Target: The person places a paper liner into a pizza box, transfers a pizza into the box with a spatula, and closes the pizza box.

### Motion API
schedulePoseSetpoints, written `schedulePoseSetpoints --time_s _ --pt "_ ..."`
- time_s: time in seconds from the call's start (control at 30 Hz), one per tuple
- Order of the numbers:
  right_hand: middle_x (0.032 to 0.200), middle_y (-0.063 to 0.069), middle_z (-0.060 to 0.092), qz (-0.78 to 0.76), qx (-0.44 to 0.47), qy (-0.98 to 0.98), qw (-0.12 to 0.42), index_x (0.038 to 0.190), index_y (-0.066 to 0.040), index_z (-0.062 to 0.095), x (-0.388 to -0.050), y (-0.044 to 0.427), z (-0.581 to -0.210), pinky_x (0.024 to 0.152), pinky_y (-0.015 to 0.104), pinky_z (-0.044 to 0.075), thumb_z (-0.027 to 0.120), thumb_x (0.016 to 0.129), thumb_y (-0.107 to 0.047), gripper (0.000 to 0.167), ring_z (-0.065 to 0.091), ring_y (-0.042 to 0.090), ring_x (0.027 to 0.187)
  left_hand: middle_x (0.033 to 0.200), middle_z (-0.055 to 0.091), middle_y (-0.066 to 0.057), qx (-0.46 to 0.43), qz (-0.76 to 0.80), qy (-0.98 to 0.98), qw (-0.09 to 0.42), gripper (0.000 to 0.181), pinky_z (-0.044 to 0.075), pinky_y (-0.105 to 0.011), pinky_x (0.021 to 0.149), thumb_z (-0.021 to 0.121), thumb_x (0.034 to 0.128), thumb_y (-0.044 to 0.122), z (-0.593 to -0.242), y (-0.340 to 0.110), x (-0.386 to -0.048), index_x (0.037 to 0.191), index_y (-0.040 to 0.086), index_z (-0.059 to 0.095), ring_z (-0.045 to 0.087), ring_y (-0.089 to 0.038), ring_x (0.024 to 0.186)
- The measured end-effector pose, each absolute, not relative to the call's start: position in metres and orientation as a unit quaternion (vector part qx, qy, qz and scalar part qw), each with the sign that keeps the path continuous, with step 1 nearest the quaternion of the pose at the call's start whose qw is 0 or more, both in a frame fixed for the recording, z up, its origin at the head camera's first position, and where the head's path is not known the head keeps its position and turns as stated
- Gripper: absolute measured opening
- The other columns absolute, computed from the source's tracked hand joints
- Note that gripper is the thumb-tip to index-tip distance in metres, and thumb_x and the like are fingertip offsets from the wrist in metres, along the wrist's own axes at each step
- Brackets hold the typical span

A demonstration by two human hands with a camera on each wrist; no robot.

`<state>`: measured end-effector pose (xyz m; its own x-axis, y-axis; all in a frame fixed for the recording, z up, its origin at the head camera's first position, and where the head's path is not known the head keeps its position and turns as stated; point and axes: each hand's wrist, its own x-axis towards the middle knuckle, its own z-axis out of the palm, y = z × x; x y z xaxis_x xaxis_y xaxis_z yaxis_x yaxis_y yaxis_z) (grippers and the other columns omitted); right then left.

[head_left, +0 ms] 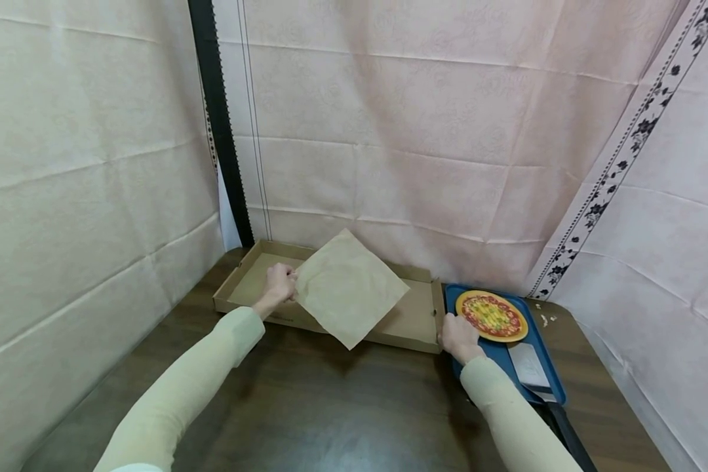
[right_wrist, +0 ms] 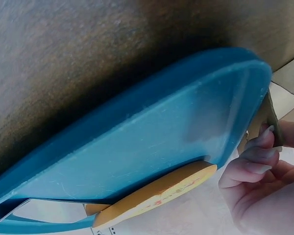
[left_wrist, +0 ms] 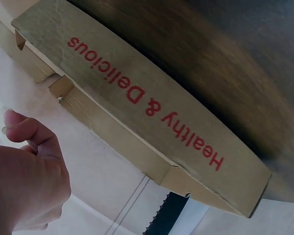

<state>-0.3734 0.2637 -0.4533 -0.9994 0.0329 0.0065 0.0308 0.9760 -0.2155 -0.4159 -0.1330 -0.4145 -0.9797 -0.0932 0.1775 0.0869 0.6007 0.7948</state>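
Observation:
In the head view a sheet of tan paper [head_left: 351, 288] is held up over the open cardboard box [head_left: 410, 342], a corner of it pinched by my left hand [head_left: 280, 283]. The left wrist view shows my left hand [left_wrist: 32, 178] with curled fingers beside the box [left_wrist: 137, 98], which carries red lettering. At the box's right end my right hand [head_left: 460, 337] grips the side wall. Up close, the fingers of my right hand [right_wrist: 259, 181] curl over the cardboard edge, next to the blue tray [right_wrist: 152, 132].
Right of the box, the blue tray [head_left: 490, 354] bears a pizza [head_left: 492, 316] and a flat metal blade [head_left: 528, 366] with a black handle [head_left: 569, 436]. Small pale scraps lie on the brown table [head_left: 330, 419] beyond the tray. Pale cloth [head_left: 389, 131] hangs behind and at both sides.

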Motion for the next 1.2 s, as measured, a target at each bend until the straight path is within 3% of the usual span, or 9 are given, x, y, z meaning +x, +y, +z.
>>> schedulePoseSetpoints --time_s 0.37,0.63,0.73,0.97,1.2 --pt "0.065 0.009 0.056 0.109 -0.014 -0.994 0.007 0.073 -0.005 0.060 -0.373 0.261 -0.453 0.053 0.036 0.045 0.060 0.091 -0.013 0.020 0.055 0.024 0.059 0.046 0.056 -0.002 0.038 -0.436 -0.894 0.094 0.028 0.040 -0.020 0.040 0.049 0.0969 0.004 -0.414 -0.144 -0.416 0.070 0.001 0.057 0.056 -0.012 0.039" --pt "0.068 0.010 0.057 0.108 -0.015 -0.994 0.006 0.077 -0.004 0.059 -0.372 0.262 -0.455 0.055 0.037 0.047 0.061 0.091 -0.014 0.018 0.055 0.025 0.060 0.046 0.058 -0.002 0.062 -0.428 -0.897 0.096 0.025 0.039 -0.020 0.039 0.049 0.0969 0.005 -0.417 -0.152 -0.420 0.074 0.001 0.059 0.058 -0.012 0.040" --pt "0.069 0.010 0.057 0.106 -0.015 -0.994 0.006 0.079 -0.003 0.059 -0.372 0.263 -0.454 0.055 0.038 0.048 0.061 0.092 -0.015 0.018 0.055 0.025 0.061 0.047 0.058 -0.002 0.065 -0.432 -0.894 0.099 0.023 0.041 -0.020 0.039 0.049 0.0964 0.004 -0.417 -0.156 -0.421 0.078 -0.001 0.062 0.057 -0.012 0.040" --pt "0.068 0.011 0.056 0.102 -0.015 -0.995 0.011 0.077 -0.004 0.059 -0.373 0.263 -0.453 0.052 0.036 0.045 0.060 0.093 -0.016 0.020 0.055 0.025 0.060 0.043 0.056 0.000 0.071 -0.442 -0.886 0.119 0.028 0.043 -0.020 0.040 0.048 0.0952 0.002 -0.416 -0.169 -0.421 0.070 0.000 0.060 0.057 -0.011 0.038" --pt "0.069 0.011 0.056 0.105 -0.021 -0.994 0.008 0.077 -0.004 0.058 -0.374 0.263 -0.455 0.054 0.037 0.045 0.059 0.093 -0.016 0.020 0.055 0.026 0.061 0.043 0.056 0.004 0.102 -0.413 -0.896 0.129 0.025 0.043 -0.020 0.045 0.049 0.0921 0.004 -0.417 -0.181 -0.419 0.076 0.000 0.067 0.055 -0.009 0.042"
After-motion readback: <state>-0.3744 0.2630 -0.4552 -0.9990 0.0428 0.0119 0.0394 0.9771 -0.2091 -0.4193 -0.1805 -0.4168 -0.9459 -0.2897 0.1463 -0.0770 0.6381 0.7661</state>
